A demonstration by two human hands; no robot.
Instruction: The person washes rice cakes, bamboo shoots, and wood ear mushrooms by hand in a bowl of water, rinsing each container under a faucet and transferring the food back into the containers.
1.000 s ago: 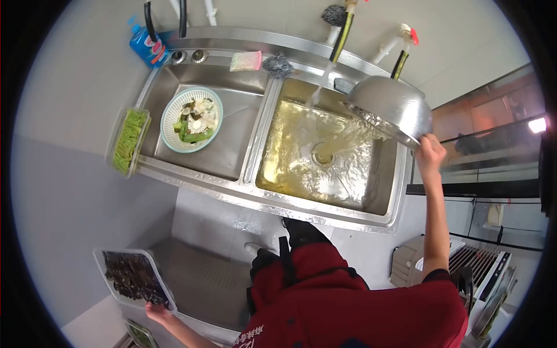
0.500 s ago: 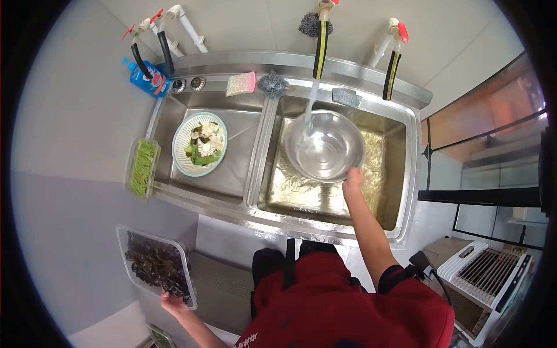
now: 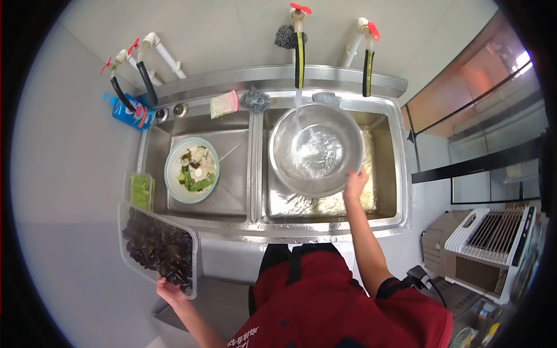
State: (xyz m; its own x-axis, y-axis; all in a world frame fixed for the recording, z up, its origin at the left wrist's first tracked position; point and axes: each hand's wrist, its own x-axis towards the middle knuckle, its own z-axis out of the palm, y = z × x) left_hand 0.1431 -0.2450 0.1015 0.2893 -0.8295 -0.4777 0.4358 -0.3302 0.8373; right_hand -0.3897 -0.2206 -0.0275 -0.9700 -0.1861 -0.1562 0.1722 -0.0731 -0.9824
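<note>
My right hand (image 3: 355, 184) grips the near right rim of a round stainless steel bowl (image 3: 316, 182) over the right sink basin. Water runs into the bowl from a black-and-yellow hose (image 3: 299, 61) on a red-handled tap. At the lower left, my left hand (image 3: 169, 290) is closed on the near edge of a clear plastic container (image 3: 195, 261). Dark wood ear mushrooms (image 3: 156, 243) fill that container. In the left basin sits a pale green-and-white colander (image 3: 172, 184) with vegetable scraps (image 3: 197, 174) in it.
A tub of green vegetable strips (image 3: 141, 191) stands at the sink's left edge. Along the back ledge are a blue detergent bottle (image 3: 132, 113), a pink sponge (image 3: 224, 104) and a steel scourer (image 3: 255, 98). A white slatted appliance (image 3: 490, 249) is at the right.
The bowl now appears larger and closer, its rim still in my right hand. My left hand has brought the mushroom container up nearer the sink. The view has shifted slightly.
</note>
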